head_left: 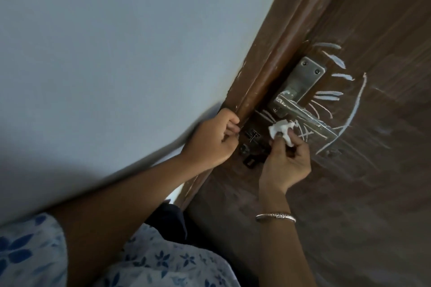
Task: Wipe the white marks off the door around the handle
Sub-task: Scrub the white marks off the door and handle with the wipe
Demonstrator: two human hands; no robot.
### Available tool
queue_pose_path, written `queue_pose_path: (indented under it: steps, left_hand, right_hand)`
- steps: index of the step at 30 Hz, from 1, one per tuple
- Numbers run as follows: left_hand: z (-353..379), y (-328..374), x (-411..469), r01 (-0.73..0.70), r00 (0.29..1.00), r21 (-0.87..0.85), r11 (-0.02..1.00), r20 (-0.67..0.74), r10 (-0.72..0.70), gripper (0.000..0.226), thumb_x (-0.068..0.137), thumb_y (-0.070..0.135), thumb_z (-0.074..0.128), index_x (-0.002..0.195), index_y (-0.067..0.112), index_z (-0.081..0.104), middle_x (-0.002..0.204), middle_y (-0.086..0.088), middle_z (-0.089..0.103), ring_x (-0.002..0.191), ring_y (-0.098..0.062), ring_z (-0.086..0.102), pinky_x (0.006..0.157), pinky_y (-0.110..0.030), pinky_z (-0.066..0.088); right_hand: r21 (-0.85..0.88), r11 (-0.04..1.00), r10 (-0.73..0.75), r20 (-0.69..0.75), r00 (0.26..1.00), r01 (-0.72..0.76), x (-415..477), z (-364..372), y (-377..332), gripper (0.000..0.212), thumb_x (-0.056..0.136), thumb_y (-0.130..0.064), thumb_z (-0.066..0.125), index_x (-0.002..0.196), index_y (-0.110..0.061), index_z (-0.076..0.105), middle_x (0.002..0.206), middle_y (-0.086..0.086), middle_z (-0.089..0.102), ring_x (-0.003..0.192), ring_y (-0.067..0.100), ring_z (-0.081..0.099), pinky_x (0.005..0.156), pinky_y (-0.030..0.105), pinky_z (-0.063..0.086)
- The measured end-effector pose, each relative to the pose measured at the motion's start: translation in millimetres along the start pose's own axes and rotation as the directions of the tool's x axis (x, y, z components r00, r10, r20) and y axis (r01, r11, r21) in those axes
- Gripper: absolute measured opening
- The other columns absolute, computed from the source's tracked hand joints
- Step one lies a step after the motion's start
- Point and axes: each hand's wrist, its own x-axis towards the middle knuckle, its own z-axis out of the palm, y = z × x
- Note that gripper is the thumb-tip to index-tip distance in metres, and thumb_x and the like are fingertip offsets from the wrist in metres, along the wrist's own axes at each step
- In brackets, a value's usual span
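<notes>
The brown wooden door [373, 170] fills the right side, tilted in view. A metal lever handle [310, 119] on a steel plate [303, 77] sits near its edge. White chalk-like marks [335, 60] fan out to the right of the plate, with a long curved line [356, 105] beyond them and crossed strokes under the lever. My right hand [286, 158] pinches a crumpled white tissue [349, 131] against the door just below the lever. My left hand [210, 142] grips the door frame edge [263, 84] beside the lock.
A pale blue-grey wall [116, 53] covers the left side. A dark latch bolt fitting [250, 147] sits on the door between my hands. A silver bangle [276, 216] circles my right wrist. My blue-flowered clothing [163, 258] shows at the bottom.
</notes>
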Motion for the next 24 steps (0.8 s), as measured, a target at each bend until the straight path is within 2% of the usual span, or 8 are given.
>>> queue_pose_path:
  steps: [2,4,7,10,16,18,21,24]
  left_hand:
    - [-3.1,-8.0,-4.9,0.005,0.999,-0.008,1.0,0.053,-0.004,0.026,0.083,0.006,0.059,0.106,0.016,0.055,0.098,0.007,0.061,0.089,0.003,0.059,0.079,-0.007,0.047]
    - [-6.1,-12.3,-7.6,0.026,0.995,-0.02,0.999,0.097,-0.024,0.028,0.083,0.006,0.059,0.108,0.018,0.057,0.099,0.014,0.058,0.095,0.001,0.058,0.081,-0.009,0.048]
    - [-8.6,-11.1,-8.8,0.049,0.993,-0.03,0.998,0.111,-0.045,0.031,0.082,0.008,0.058,0.107,0.026,0.056,0.096,0.024,0.055,0.1,-0.001,0.058,0.081,-0.013,0.049]
    - [-10.8,-2.7,-8.3,0.055,0.99,-0.06,0.997,0.133,-0.047,0.034,0.08,0.013,0.058,0.11,0.029,0.055,0.095,0.025,0.056,0.096,0.004,0.058,0.077,-0.006,0.047]
    - [-8.0,9.1,-6.3,0.116,0.971,-0.1,0.988,0.222,-0.091,0.057,0.082,0.013,0.062,0.131,0.034,0.042,0.131,0.014,0.051,0.118,-0.006,0.051,0.087,-0.016,0.043]
    - [-7.3,11.0,-7.4,0.137,0.963,-0.123,0.983,0.248,-0.103,0.063,0.082,0.013,0.063,0.135,0.036,0.037,0.14,0.013,0.046,0.123,-0.006,0.047,0.089,-0.015,0.041]
    - [-7.8,12.6,-7.1,0.153,0.962,-0.144,0.978,0.247,-0.114,0.065,0.083,0.011,0.063,0.137,0.035,0.036,0.142,0.012,0.044,0.125,-0.007,0.046,0.091,-0.017,0.041]
    - [-6.8,12.4,-7.3,0.158,0.965,-0.149,0.976,0.232,-0.12,0.064,0.083,0.01,0.063,0.137,0.033,0.037,0.141,0.012,0.045,0.125,-0.008,0.047,0.092,-0.019,0.042]
  right_hand:
    - [0.054,0.997,-0.046,0.002,0.999,0.046,6.3,1.1,0.1,0.013,0.079,0.005,0.066,0.092,0.004,0.068,0.079,-0.011,0.069,0.075,-0.002,0.065,0.069,0.017,0.053]
    - [0.097,0.994,-0.059,0.029,0.998,0.056,6.2,3.8,-3.3,0.018,0.082,0.0,0.066,0.098,0.008,0.067,0.075,-0.014,0.072,0.072,0.001,0.067,0.067,0.02,0.055]
    - [0.111,0.99,-0.09,0.052,0.995,0.084,1.6,11.9,-12.0,0.009,0.081,0.0,0.069,0.09,-0.003,0.07,0.08,-0.007,0.07,0.072,0.004,0.067,0.068,0.024,0.054]
    - [0.138,0.988,-0.068,0.014,0.998,0.065,3.8,26.7,-23.0,0.024,0.073,0.004,0.075,0.079,-0.016,0.063,0.074,-0.002,0.064,0.063,-0.002,0.061,0.061,0.013,0.048]
    - [0.175,0.982,0.086,-0.045,0.995,-0.077,14.2,41.7,-29.8,0.03,0.068,0.012,0.069,0.054,-0.011,0.056,0.053,-0.002,0.061,0.044,0.0,0.055,0.045,0.016,0.045]
    - [0.198,0.976,0.104,-0.035,0.994,-0.095,15.3,36.6,-26.6,0.029,0.069,0.01,0.069,0.053,-0.012,0.059,0.055,0.006,0.065,0.048,0.01,0.061,0.047,0.021,0.047]
    - [0.185,0.98,0.092,-0.076,0.993,-0.076,16.5,32.4,-21.3,0.031,0.07,0.006,0.072,0.054,-0.017,0.059,0.057,0.005,0.066,0.051,0.014,0.064,0.048,0.024,0.049]
    - [0.131,0.991,0.04,-0.126,0.991,-0.024,15.8,40.7,-16.7,0.021,0.068,0.007,0.07,0.059,-0.01,0.064,0.071,0.016,0.066,0.065,0.022,0.065,0.059,0.027,0.053]
